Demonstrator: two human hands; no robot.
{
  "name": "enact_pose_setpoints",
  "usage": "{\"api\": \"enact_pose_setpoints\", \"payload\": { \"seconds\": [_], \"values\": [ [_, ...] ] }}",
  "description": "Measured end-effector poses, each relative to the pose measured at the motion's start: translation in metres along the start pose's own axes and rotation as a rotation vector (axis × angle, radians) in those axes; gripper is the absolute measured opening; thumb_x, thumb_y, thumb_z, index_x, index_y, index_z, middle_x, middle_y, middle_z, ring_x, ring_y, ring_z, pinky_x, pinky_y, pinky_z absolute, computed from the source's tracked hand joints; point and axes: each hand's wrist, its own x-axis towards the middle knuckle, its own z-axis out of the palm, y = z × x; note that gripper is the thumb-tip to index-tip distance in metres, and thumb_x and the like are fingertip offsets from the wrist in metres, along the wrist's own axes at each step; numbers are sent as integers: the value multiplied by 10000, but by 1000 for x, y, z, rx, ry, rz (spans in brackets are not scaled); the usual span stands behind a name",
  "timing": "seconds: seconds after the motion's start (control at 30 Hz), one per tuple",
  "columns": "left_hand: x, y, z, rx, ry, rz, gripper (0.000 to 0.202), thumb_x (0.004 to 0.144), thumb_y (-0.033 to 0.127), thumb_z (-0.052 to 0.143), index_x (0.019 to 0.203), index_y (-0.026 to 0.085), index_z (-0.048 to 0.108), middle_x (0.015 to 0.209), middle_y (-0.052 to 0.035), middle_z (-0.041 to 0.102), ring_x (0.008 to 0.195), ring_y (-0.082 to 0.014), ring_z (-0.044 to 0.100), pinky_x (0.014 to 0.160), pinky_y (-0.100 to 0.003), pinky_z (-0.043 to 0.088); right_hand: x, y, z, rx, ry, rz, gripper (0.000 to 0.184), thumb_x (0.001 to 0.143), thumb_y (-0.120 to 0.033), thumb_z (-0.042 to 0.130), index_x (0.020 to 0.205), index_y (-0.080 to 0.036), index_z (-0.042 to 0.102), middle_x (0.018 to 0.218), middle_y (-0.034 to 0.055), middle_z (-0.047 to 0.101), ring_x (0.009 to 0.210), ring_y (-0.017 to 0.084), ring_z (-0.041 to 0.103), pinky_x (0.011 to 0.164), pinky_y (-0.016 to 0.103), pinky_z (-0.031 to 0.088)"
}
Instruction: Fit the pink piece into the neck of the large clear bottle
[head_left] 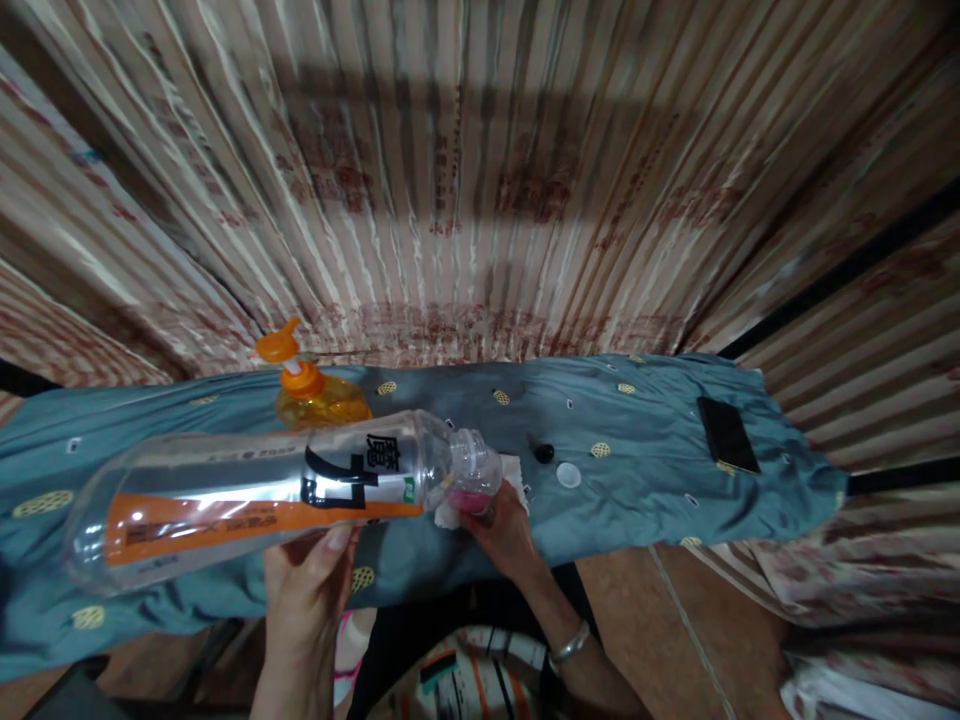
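A large clear plastic bottle [247,480] with a silver and orange label lies nearly level across the view, its neck toward the right. My left hand [309,585] grips it from below, the thumb up on the label. At the bottle's mouth, my right hand [506,530] holds a small clear container [474,492] with something pink low in it. The two overlap here, so whether they touch is unclear. White tissue [513,468] lies under and behind the small container. Just right of it are a small black cap-like piece [544,453] and a white round disc [568,475].
An orange pump bottle [322,398] of yellow liquid stands behind the large bottle. A dark phone [727,436] lies toward the right end of the narrow table, covered in blue-green pineapple-print cloth [645,480]. Patterned curtains [480,200] hang close behind and at both sides.
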Motion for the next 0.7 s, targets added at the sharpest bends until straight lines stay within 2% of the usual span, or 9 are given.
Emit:
{"api": "enact_pose_setpoints", "payload": {
  "seconds": [0.13, 0.23, 0.37, 0.47, 0.57, 0.7],
  "values": [
    [-3, -1, -2, -10, 11, 10, 425, 457, 270, 977, 760, 245, 679, 635, 51, 718, 591, -147, 677, 614, -263, 586, -1, -2, -1, -9, 6, 19, 591, 767, -225, 763, 1320, -242, 557, 1212, 94, 709, 1152, 311, 679, 956, 479, 595],
    [-4, 0, 2, 6, 17, 0, 403, 495, 274, 969, 759, 247, 665, 638, 54, 716, 589, -145, 680, 581, -239, 573, -2, -2, 0, -25, 10, 13, 598, 761, -230, 770, 1318, -227, 551, 1226, 108, 703, 1168, 317, 672, 963, 481, 592],
    [2, 3, 7, -1, -18, 11, 487, 371, 315, 999, 700, 226, 651, 603, 39, 695, 541, -147, 660, 498, -226, 549, -4, 2, 1, -47, 15, -25, 596, 788, -245, 752, 1340, -223, 528, 1240, 121, 695, 1169, 317, 673, 963, 486, 591],
    [6, 3, 10, 6, -34, 21, 506, 321, 339, 1000, 628, 215, 617, 547, 44, 657, 490, -137, 632, 497, -236, 556, -4, 5, 3, -75, 22, -84, 607, 810, -252, 735, 1368, -202, 501, 1266, 146, 679, 1199, 333, 655, 980, 519, 579],
    [5, 2, 10, 24, -44, 33, 444, 384, 328, 984, 607, 214, 618, 539, 46, 657, 480, -137, 629, 540, -264, 583, -5, 7, 4, -110, 15, -104, 638, 812, -241, 737, 1393, -190, 477, 1288, 161, 664, 1209, 342, 646, 984, 531, 575],
    [2, 2, 8, 38, -56, 44, 381, 455, 330, 964, 664, 225, 663, 620, 36, 704, 554, -174, 678, 642, -343, 623, -6, 7, 4, -129, 6, -88, 648, 813, -237, 738, 1401, -192, 468, 1290, 162, 655, 1221, 342, 637, 983, 525, 577]
  ]
}}
